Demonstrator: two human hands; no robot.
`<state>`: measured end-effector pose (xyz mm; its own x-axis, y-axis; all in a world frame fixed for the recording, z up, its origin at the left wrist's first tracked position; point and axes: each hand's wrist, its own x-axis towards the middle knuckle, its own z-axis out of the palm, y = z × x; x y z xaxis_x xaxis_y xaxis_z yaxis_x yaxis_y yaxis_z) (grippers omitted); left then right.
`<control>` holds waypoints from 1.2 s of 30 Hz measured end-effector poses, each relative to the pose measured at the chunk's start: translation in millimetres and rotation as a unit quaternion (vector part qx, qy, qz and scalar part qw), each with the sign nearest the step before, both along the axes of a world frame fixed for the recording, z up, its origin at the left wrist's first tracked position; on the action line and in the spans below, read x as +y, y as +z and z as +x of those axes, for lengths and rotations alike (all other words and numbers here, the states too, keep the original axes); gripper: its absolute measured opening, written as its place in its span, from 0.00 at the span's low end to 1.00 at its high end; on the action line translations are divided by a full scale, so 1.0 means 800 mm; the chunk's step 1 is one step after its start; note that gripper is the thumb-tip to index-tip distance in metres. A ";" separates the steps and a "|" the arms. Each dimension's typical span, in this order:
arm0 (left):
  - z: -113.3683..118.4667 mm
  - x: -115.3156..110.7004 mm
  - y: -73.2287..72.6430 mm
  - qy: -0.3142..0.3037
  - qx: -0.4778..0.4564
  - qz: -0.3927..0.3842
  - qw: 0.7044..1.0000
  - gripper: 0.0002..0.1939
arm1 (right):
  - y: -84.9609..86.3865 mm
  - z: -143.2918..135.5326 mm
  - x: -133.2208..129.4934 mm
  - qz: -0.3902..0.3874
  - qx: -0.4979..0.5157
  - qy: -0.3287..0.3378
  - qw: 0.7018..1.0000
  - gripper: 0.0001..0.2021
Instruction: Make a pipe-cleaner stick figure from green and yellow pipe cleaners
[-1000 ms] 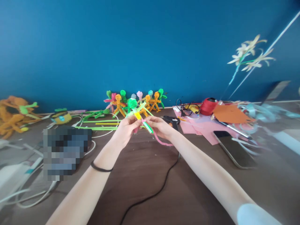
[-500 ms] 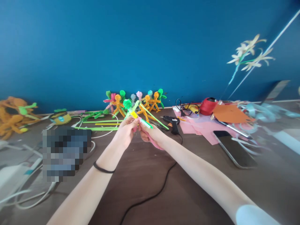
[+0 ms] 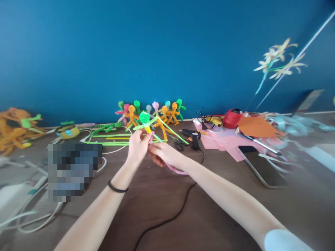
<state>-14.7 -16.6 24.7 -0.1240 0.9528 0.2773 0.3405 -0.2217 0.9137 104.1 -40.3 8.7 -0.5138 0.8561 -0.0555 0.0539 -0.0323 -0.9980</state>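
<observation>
A pipe-cleaner figure (image 3: 144, 118) with a green head, pale green arms and a yellow middle stands upright in the fingers of my left hand (image 3: 137, 145). My right hand (image 3: 167, 154) is just below and to the right, its thumb and fingers pinched on a pink pipe cleaner (image 3: 178, 171). One end of that pink strip meets the figure under the yellow part; the rest trails below my right wrist. A light green leg of the figure sticks out past my right fingers. The exact grip of the right fingertips is partly hidden.
Several finished figures (image 3: 174, 113) line the blue wall. Green pipe cleaners (image 3: 112, 143) lie left of my hands. Scissors (image 3: 179, 144), a glue gun (image 3: 194, 137), pink sheets (image 3: 235, 148), red thread (image 3: 232, 118) and a phone (image 3: 261, 167) are to the right. A black cord (image 3: 180, 212) crosses the table.
The figure has turned more upright, and its legs now point down and right. My right hand has shifted slightly down, with the pink pipe cleaner now at the figure's yellow middle.
</observation>
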 end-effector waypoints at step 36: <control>-0.001 -0.001 0.012 -0.181 -0.245 -0.067 0.950 0.07 | -0.014 0.016 0.019 0.026 0.007 -0.027 0.999 0.22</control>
<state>-15.6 -17.5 33.9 0.1349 0.9804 0.1437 -0.2099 -0.1135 0.9711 116.7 -24.8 -2.9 -0.4676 0.8839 -0.0042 0.0401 0.0165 -0.9991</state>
